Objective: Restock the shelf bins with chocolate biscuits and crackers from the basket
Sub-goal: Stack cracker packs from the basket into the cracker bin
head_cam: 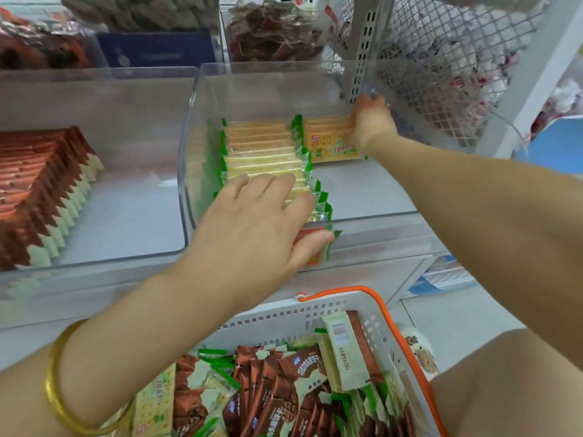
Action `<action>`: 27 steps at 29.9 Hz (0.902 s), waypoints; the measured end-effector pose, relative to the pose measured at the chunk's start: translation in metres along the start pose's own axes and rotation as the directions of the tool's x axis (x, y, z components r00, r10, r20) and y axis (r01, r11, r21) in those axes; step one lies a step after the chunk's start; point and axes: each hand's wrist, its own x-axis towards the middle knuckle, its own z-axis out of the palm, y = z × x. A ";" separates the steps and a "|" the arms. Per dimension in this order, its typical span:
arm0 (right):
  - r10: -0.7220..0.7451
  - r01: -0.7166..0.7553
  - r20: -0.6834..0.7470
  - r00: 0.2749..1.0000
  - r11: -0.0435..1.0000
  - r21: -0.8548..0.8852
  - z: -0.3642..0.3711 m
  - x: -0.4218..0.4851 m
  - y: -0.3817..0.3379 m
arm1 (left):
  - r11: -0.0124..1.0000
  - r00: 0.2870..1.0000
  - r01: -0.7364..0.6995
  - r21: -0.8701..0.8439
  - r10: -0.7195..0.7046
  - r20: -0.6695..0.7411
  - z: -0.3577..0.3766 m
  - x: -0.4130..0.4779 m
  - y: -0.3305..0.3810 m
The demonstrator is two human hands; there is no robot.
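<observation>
Two clear plastic shelf bins sit side by side on a white shelf in the head view. The left bin holds a slanted row of brown chocolate biscuit packets with pale zigzag ends, packed against its left side. The right bin holds a row of green-edged cracker packets standing on edge along its left wall, running from back to front. It also holds a short stack of yellow cracker packets at the back, toward the right corner. The left hand lies palm down on the front end of the green-edged row. Its fingers are spread and nearly straight across the packet tops, and its thumb stretches along the front of the bin over a packet with a red patch. Whether the thumb touches the wall or the packet cannot be told. A gold bangle circles that forearm. The right hand is at the right end of the short stack, fingers curled round the packet ends, knuckles near the bin's back corner beside a white wire-mesh side panel. Below the shelf, a white perforated plastic basket with an orange handle sits close to the person's body. It carries a loose heap of mixed packets, brown chocolate biscuits among green-edged crackers, and one pale green packet leans near its right wall.
</observation>
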 end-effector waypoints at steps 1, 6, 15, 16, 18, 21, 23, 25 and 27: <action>-0.006 0.006 -0.011 1.000 1.000 0.002 0.001 0.001 0.000 | 1.000 1.000 0.001 0.002 -0.001 -0.011 0.000 0.000 0.000; -0.029 0.029 -0.004 1.000 0.998 -0.054 0.000 -0.002 0.002 | 1.000 0.998 -0.023 0.011 0.024 -0.056 0.003 -0.001 -0.001; -0.079 0.093 -0.065 0.995 0.967 0.236 -0.087 -0.075 -0.018 | 0.968 0.904 -0.251 -0.005 0.232 -0.360 -0.017 -0.038 0.012; -0.123 0.125 -0.028 0.992 0.925 0.359 -0.103 -0.102 -0.021 | 0.954 0.887 -0.298 0.005 0.279 -0.369 -0.016 -0.052 0.015; -0.287 0.179 0.101 0.953 0.795 0.579 -0.129 -0.165 -0.032 | 0.927 0.890 -0.375 0.016 0.365 -0.273 -0.005 -0.082 0.019; -0.535 0.235 0.351 0.769 0.746 0.623 -0.122 -0.232 -0.054 | 0.931 0.924 -0.362 -0.049 0.365 0.115 0.035 -0.123 0.015; -0.597 0.324 0.534 0.599 0.790 0.520 -0.082 -0.256 -0.071 | 0.958 0.901 -0.264 -0.114 0.287 0.326 0.068 -0.147 0.015; -0.581 0.467 0.666 0.468 0.802 0.371 -0.029 -0.275 -0.085 | 0.980 0.855 -0.177 -0.089 0.197 0.480 0.096 -0.172 0.017; -0.536 0.552 0.752 0.384 0.786 0.279 0.025 -0.290 -0.085 | 1.000 0.773 -0.016 -0.026 0.029 0.634 0.121 -0.194 0.015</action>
